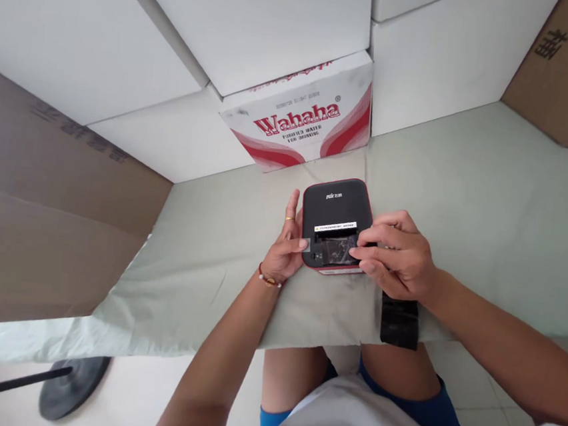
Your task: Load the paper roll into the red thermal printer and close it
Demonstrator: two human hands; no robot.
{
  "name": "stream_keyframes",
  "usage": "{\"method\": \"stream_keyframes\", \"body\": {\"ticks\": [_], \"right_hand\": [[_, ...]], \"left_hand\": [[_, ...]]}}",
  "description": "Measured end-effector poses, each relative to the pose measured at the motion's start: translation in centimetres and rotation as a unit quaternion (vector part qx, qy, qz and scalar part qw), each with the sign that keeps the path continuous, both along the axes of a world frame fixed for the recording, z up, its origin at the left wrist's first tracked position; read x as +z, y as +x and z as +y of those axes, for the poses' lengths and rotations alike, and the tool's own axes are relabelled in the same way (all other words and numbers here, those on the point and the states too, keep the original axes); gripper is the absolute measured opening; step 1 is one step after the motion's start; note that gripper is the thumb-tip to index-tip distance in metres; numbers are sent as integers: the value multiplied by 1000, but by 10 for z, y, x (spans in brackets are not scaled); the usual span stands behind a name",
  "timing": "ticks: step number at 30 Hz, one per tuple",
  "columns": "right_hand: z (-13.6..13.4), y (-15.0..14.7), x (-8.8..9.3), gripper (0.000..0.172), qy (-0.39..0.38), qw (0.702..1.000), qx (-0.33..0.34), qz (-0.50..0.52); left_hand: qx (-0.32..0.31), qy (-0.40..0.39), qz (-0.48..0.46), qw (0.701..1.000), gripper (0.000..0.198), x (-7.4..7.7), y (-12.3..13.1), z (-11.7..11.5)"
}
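A small black label printer (337, 208) with a red edge sits on the cloth-covered table in front of me. A white warning strip (335, 227) runs across its top, above a dark glossy piece of film (336, 250). My left hand (288, 247) grips the printer's left side, its thumb on the top beside a small grey tab (306, 244) and its index finger stretched forward. At the film's right edge, the fingers of my right hand (400, 254) are bent together in a pinch. Whether the film's far edge is lifted I cannot tell.
A Wahaha water carton (297, 124) stands behind the printer, among white boxes (429, 66). Brown cartons (54, 204) flank the pale green cloth (202, 232). Black tape (398, 323) lies at the table's front edge, near my right wrist. A round black stand base (71, 387) is on the floor.
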State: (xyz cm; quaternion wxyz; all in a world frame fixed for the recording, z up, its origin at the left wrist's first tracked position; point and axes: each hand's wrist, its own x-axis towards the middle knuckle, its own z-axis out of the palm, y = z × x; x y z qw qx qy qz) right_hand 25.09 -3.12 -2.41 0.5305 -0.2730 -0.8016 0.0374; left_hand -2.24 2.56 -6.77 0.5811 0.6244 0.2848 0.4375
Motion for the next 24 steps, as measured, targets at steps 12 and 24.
{"method": "stream_keyframes", "body": {"ticks": [12,24], "right_hand": [[-2,0,33,24,-10,994,88,-66],[70,-75,94,26,-348,774,-173,-499]], "left_hand": [[5,-74,-101,992,103,-8,8,-7],[-12,-86,-116,989,104,-7,10,-4]]}}
